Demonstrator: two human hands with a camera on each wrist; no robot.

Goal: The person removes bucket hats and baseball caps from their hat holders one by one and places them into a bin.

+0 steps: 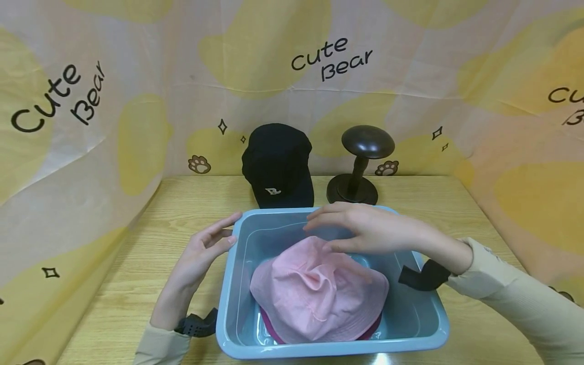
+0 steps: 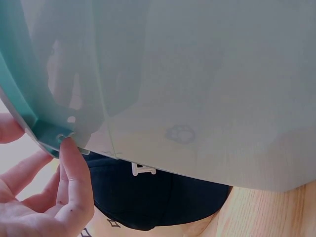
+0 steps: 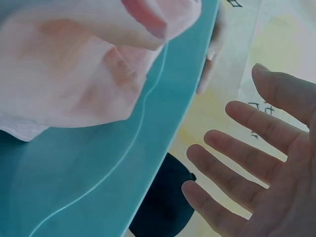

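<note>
A pink bucket hat [image 1: 315, 294] with a darker magenta underside lies rumpled, crown up, in a light blue plastic basin [image 1: 333, 349]. At the basin's back left corner, my left hand [image 1: 203, 251] holds the rim, thumb at its edge and a fingertip under the lip in the left wrist view. My right hand [image 1: 369, 228] hovers over the back of the basin, just above the hat's crown in the head view. Its fingers are spread and hold nothing, as the right wrist view shows.
Behind the basin stands a black baseball cap [image 1: 278, 162] with a small white letter on it. To its right is a dark hat stand [image 1: 358, 172] with a domed top. A patterned cloth [image 1: 255, 61] hangs around the wooden table [image 1: 137, 263].
</note>
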